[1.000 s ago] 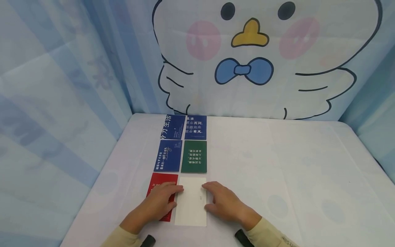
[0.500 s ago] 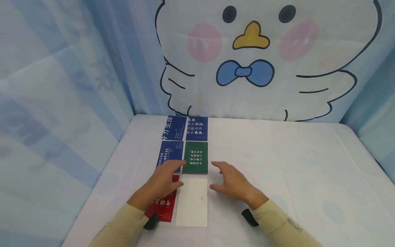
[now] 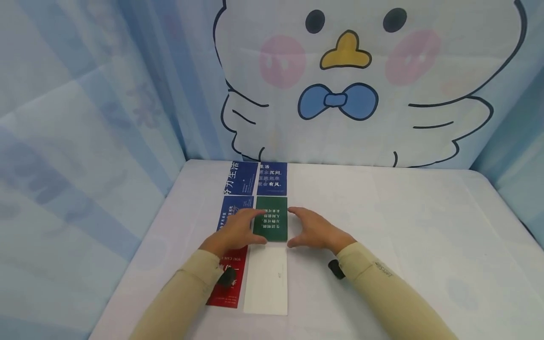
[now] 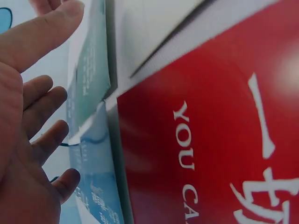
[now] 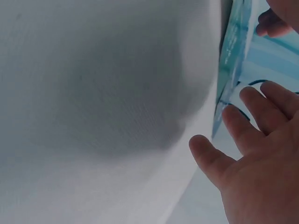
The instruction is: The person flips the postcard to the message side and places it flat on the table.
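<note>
A green card [image 3: 274, 222] with white writing lies on the white table, between my two hands in the head view. My left hand [image 3: 235, 230] reaches over its left edge and covers part of a blue card [image 3: 233, 204]. Its thumb and fingers are spread, with nothing between them in the left wrist view. At the green card's right edge is my right hand [image 3: 316, 230], fingertips right at the border, fingers loosely extended in the right wrist view. Nearer me lie a red card [image 3: 225, 297], partly under my left forearm, and a plain cream card [image 3: 266, 283].
Two more blue cards lie at the table's back edge, a left one [image 3: 241, 178] and a right one [image 3: 272, 179]. The cards form two columns on the white tablecloth [image 3: 403, 236]. A curtain [image 3: 340, 137] with a cartoon bird hangs behind.
Both hands have moved forward from the cream card to the sides of the green card. More of the cream and red cards shows now, while the blue card beside the green one is partly covered.
</note>
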A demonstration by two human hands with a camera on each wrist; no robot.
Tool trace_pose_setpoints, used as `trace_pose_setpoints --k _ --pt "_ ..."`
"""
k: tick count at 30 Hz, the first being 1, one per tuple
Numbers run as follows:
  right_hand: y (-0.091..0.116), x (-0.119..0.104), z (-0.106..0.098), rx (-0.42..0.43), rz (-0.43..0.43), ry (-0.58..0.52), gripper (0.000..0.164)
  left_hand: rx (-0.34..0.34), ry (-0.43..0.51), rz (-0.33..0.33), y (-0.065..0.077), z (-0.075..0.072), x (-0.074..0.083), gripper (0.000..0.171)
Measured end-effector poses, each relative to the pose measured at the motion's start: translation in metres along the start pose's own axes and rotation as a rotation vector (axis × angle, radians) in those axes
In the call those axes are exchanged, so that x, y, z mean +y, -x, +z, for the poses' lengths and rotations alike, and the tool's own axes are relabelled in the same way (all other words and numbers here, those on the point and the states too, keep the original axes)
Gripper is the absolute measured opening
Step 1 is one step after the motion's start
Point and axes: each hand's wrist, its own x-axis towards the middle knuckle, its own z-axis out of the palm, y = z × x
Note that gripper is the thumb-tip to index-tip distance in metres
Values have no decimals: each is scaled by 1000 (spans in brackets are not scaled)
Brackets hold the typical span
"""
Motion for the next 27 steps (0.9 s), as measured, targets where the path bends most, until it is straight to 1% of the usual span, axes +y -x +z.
trace_pose_setpoints --k 3,7,15,22,27 --pt "-5 0 3 -34 1 17 93 -9 -23 8 -5 1 -5 87" --pt "-8 0 5 -55 4 62 92 -28 -59 21 -10 2 -8 88" --pt "-16 0 15 -91 12 152 96 -73 -97 -5 -11 2 -7 90" --pt "-18 0 15 -85 15 166 84 -63 -68 -4 -11 3 -8 83" --pt "-17 1 16 -74 21 153 88 -65 -50 -12 -12 5 -9 83"
